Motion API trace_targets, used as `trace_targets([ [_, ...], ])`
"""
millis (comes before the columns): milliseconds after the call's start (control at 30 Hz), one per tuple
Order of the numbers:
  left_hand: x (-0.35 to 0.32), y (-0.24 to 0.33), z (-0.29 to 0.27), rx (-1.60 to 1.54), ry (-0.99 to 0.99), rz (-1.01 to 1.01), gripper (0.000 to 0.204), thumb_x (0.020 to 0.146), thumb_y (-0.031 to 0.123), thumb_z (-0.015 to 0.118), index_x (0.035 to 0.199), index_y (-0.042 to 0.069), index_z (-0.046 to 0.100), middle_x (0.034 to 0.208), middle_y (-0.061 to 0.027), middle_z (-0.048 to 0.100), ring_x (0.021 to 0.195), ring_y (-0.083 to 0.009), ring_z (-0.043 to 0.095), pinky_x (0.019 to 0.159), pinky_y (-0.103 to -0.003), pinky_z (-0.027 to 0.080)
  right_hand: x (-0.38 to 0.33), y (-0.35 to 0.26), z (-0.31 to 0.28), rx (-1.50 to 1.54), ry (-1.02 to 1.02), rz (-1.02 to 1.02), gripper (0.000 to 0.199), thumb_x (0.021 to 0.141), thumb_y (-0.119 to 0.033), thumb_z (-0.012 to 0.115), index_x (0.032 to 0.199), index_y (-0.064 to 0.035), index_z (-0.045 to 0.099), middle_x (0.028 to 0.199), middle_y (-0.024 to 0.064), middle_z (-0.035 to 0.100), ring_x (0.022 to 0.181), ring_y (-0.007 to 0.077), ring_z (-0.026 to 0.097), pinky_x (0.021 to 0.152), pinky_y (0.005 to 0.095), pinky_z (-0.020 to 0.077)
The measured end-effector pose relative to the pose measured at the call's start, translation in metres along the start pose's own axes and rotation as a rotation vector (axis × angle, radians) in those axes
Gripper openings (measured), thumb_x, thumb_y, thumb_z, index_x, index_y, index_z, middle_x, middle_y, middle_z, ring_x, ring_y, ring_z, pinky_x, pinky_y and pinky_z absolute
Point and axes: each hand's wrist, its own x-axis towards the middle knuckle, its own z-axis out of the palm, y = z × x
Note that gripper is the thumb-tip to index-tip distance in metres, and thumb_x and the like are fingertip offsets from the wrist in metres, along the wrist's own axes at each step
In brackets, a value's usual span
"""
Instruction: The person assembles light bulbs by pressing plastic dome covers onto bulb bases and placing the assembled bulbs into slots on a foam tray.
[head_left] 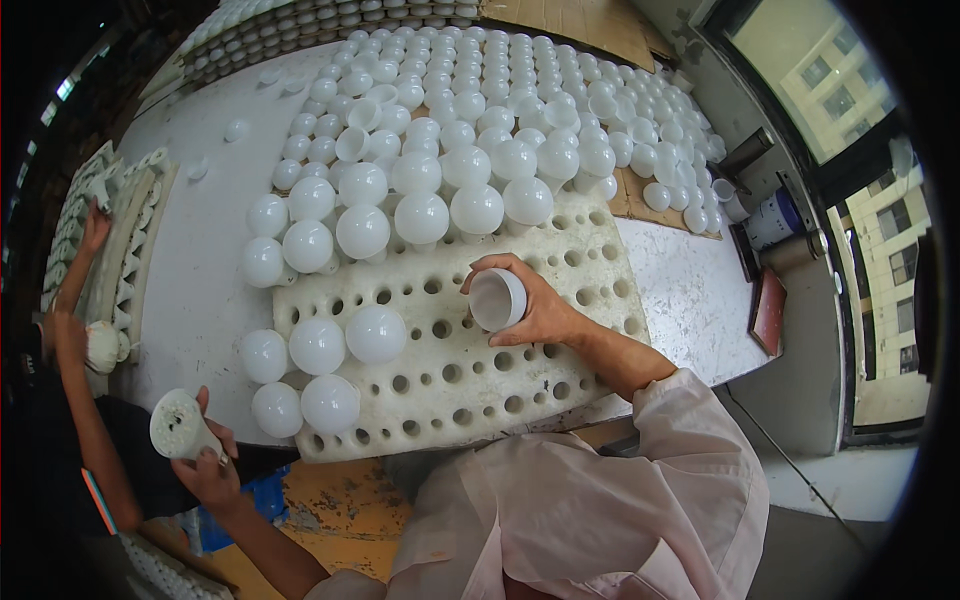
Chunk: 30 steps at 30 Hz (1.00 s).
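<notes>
Five glossy white globe-topped bulbs (376, 334), standing in the lower-left part of a pale, slab-shaped foam board (430, 372) pierced with rows of round holes. Further white globes (421, 217), ranged along the board's upper edge. One hollow white bowl-shaped cover (494, 302), at the centre of the frame above the board; the right hand (546, 312) held it, thumb and fingers curled around its side, open mouth showing. One white cone-shaped bulb base with a flat round face (178, 424), at lower left, off the board; the left hand (210, 472) pinched it between thumb and fingers. Numerous white hollow domes (467, 105), massed across the upper centre, a few with mouths exposed. One dark-red flat book (769, 312), at right. One co-worker's arm (105, 465), at far left.
</notes>
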Motion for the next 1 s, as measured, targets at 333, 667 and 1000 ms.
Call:
trace_targets([
  [333, -0.069, -0.041, 0.199, -0.027, -0.624, -0.407, 0.052, 0.072, 0.019, 0.081, 0.112, -0.005, 0.059, 0.101, -0.0085, 0.066, 0.093, -0.0132, 0.06, 0.083, -0.029, 0.048, -0.019, -0.017, 0.026, -0.138, -0.249, -0.13, 0.087, 0.059, -0.01, 0.086, 0.134, -0.0105, 0.043, 0.122, 0.0066, 0.057, 0.114, 0.0217, 0.055, 0.096, 0.038, 0.0458],
  [667, -0.067, -0.062, 0.2, 0.005, -0.682, -0.558, 0.052, 0.073, 0.024, 0.08, 0.112, -0.005, 0.06, 0.1, -0.0096, 0.066, 0.091, -0.0135, 0.061, 0.08, -0.029, 0.049, -0.029, -0.014, 0.029, -0.186, -0.369, -0.127, 0.083, 0.057, -0.017, 0.086, 0.13, -0.0088, 0.047, 0.118, 0.0099, 0.061, 0.108, 0.0255, 0.06, 0.093, 0.0373, 0.0477],
  [1000, -0.064, -0.054, 0.205, 0.203, -0.733, -0.488, 0.05, 0.071, 0.026, 0.081, 0.106, -0.004, 0.063, 0.095, -0.0106, 0.068, 0.086, -0.0142, 0.063, 0.076, -0.03, 0.051, -0.031, -0.013, 0.039, -0.388, -0.469, -0.18, 0.085, 0.061, -0.025, 0.085, 0.132, -0.0031, 0.043, 0.122, 0.0165, 0.056, 0.108, 0.0341, 0.059, 0.091, 0.0405, 0.0485],
])
